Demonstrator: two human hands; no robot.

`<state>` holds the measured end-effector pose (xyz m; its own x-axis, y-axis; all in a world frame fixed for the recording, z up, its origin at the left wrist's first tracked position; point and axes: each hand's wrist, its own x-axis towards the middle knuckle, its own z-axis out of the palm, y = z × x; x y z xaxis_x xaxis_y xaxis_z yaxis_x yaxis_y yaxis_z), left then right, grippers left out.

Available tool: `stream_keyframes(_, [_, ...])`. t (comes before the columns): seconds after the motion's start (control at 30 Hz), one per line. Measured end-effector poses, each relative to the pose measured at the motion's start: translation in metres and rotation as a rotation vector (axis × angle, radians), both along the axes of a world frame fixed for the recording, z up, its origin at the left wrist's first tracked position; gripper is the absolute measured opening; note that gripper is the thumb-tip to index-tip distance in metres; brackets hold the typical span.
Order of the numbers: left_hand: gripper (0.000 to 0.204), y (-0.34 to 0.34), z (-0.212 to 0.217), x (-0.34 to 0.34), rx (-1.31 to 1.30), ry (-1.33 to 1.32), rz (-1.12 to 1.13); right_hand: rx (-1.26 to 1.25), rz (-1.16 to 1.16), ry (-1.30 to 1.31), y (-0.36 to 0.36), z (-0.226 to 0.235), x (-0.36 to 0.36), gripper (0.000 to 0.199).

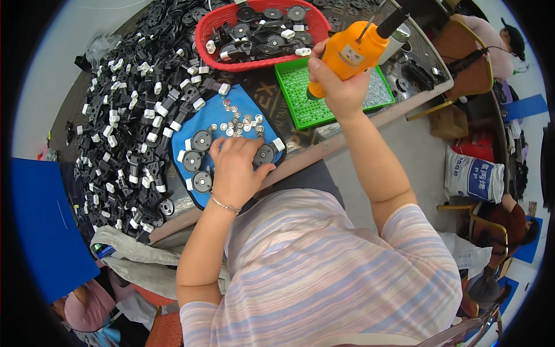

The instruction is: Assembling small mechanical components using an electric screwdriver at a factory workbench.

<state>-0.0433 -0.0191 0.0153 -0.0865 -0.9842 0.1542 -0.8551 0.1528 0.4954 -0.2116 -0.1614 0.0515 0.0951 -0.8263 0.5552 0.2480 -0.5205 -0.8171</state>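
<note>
My right hand (344,87) is wrapped around an orange electric screwdriver (352,52), raised over a green mesh tray (298,118). The tool's black end points up and right. On a blue mat (222,104), my left hand (240,168) has its thumb and forefinger around a black wheel part (264,155) with a white end. Its other fingers curl down by a scatter of small silver discs (236,124). Three similar wheel parts stand in a column left of that hand, the middle one a black wheel (192,161).
A big heap of black parts with white ends (133,127) covers the table's left side. Behind the mat stands a red basket (211,61) of such parts. A metal can (396,43) is beyond the tray. Other people sit at right and lower left.
</note>
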Motion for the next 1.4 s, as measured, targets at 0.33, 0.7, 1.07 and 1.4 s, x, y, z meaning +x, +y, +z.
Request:
stream_keyframes(0.33, [0.046, -0.0029, -0.0028, 0.0008, 0.000, 0.030, 0.004, 0.008, 0.034, -0.022, 0.0019, 0.0006, 0.0024, 0.022])
stream_keyframes(0.7, [0.046, -0.0018, -0.0044, 0.0029, -0.014, 0.025, 0.016, 0.000, 0.029, -0.013, 0.0013, -0.0012, 0.0038, 0.021])
stream_keyframes(1.07, [0.046, -0.0016, -0.0055, 0.0039, 0.046, 0.047, 0.023, 0.003, 0.006, 0.021, 0.0018, -0.0010, 0.0051, 0.021])
stream_keyframes(1.4, [0.046, -0.0010, -0.0072, 0.0042, 0.047, 0.052, 0.025, -0.006, -0.004, 0.033, 0.0043, 0.0014, 0.0073, 0.020])
